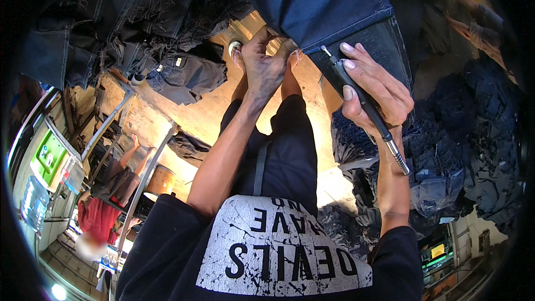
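Left hand [266, 66]: reaching up from the lower middle, forearm running straight and long, wrist bent slightly, fingers curling shut and pinching the lower edge of the denim [329, 0].

Right hand [374, 90]: rising from the lower right, forearm nearly vertical, palm turning toward the cloth, fingers wrapping closed around the tool [365, 106]; the index finger is lying stretched along its shaft.

Hands: apart, each clamping on its own thing, sitting just beside each other at the same hem.

Tool: slim black handpiece, tip touching the dark hem, a metal spring and cable trailing out below the palm toward the lower right.

Denim: dark blue piece hanging from the upper edge of the view, its lower edge stretching between both hands.

Surroundings: a pile of jeans [167, 50] lying at upper left; dark heaps [479, 150] lying at right; another person [106, 200] in red sitting at lower left, well apart.
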A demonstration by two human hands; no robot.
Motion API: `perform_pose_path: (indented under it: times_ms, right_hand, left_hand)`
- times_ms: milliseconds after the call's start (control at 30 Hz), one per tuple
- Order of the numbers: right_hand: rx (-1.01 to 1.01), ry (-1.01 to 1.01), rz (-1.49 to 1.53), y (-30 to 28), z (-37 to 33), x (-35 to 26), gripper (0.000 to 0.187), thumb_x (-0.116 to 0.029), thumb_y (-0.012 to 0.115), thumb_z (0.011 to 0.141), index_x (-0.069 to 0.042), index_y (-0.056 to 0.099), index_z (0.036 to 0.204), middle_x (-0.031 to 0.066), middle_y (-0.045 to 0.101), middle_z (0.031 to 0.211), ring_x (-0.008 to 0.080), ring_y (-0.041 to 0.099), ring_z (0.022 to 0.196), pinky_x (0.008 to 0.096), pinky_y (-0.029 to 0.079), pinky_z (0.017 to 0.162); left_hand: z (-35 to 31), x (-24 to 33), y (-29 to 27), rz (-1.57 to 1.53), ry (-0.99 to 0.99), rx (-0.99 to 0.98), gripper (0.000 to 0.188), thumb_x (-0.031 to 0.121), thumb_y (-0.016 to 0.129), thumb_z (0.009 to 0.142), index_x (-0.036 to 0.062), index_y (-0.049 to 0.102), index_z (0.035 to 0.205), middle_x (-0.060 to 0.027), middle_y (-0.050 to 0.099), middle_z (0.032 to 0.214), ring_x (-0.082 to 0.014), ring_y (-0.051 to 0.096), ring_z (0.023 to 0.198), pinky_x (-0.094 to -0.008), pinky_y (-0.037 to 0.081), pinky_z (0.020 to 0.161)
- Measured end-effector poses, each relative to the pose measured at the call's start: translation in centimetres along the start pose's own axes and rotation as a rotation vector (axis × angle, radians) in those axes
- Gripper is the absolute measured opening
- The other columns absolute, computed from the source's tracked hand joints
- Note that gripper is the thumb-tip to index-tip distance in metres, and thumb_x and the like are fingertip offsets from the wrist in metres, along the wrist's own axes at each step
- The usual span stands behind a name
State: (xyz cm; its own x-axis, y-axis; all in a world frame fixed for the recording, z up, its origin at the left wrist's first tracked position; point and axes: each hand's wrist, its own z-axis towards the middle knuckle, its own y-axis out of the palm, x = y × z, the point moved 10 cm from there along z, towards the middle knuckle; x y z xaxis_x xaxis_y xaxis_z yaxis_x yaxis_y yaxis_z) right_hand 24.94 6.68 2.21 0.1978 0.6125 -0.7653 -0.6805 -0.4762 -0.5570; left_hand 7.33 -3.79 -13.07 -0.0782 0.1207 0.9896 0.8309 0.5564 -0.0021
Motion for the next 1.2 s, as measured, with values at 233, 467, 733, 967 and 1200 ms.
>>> perform_pose_path:
  times_ms: [233, 467, 733, 967, 1200]
  right_hand:
    - [0.008, -0.002, -0.003, -0.2, 0.0, 0.1, 0.026, -0.011, 0.072, 0.093, 0.006, 0.077, 0.112, 0.0274, 0.079, 0.112, 0.0399, 0.077, 0.113, 0.0535, 0.059, 0.105]
    - [0.029, 0.010, -0.013, -0.5, -0.2, 0.4, 0.028, -0.009, 0.071, 0.091, 0.007, 0.076, 0.114, 0.0274, 0.079, 0.114, 0.0405, 0.077, 0.114, 0.0544, 0.059, 0.105]
    - [0.060, 0.037, -0.024, -0.9, -0.4, 0.8, 0.027, -0.010, 0.071, 0.092, 0.006, 0.078, 0.112, 0.0264, 0.079, 0.115, 0.0398, 0.077, 0.115, 0.0539, 0.059, 0.105]
    - [0.095, 0.042, -0.041, -1.2, -0.7, 1.2, 0.030, -0.008, 0.073, 0.087, 0.004, 0.078, 0.114, 0.0256, 0.079, 0.113, 0.0396, 0.077, 0.113, 0.0536, 0.060, 0.103]
    - [0.118, 0.059, -0.054, -1.5, -0.8, 1.6, 0.032, -0.011, 0.075, 0.087, 0.003, 0.079, 0.116, 0.0249, 0.080, 0.114, 0.0390, 0.078, 0.113, 0.0535, 0.061, 0.102]
  left_hand:
    - [0.0, -0.2, -0.1, 0.047, 0.007, 0.005, 0.044, 0.010, 0.081, 0.099, -0.0018, 0.068, 0.139, -0.0125, 0.074, 0.137, -0.0194, 0.067, 0.125, -0.0371, 0.048, 0.113]
    - [0.2, 0.3, 0.4, 0.049, 0.045, 0.003, 0.035, -0.002, 0.074, 0.099, -0.0028, 0.071, 0.134, -0.0110, 0.076, 0.131, -0.0167, 0.069, 0.119, -0.0344, 0.048, 0.110]
    - [0.5, 0.5, 0.2, 0.042, -0.012, 0.123, 0.022, -0.016, 0.057, 0.084, -0.0021, 0.066, 0.098, -0.0005, 0.068, 0.091, -0.0062, 0.060, 0.083, -0.0225, 0.045, 0.073]
    - [0.6, 0.4, 0.3, 0.137, -0.017, 0.101, 0.021, -0.013, 0.056, 0.085, -0.0020, 0.067, 0.099, 0.0039, 0.063, 0.083, -0.0043, 0.055, 0.074, -0.0225, 0.041, 0.066]
    - [0.5, -1.4, 0.2, 0.023, -0.010, 0.114, 0.015, -0.005, 0.067, 0.094, -0.0030, 0.071, 0.109, -0.0007, 0.074, 0.097, -0.0067, 0.065, 0.085, -0.0233, 0.048, 0.076]
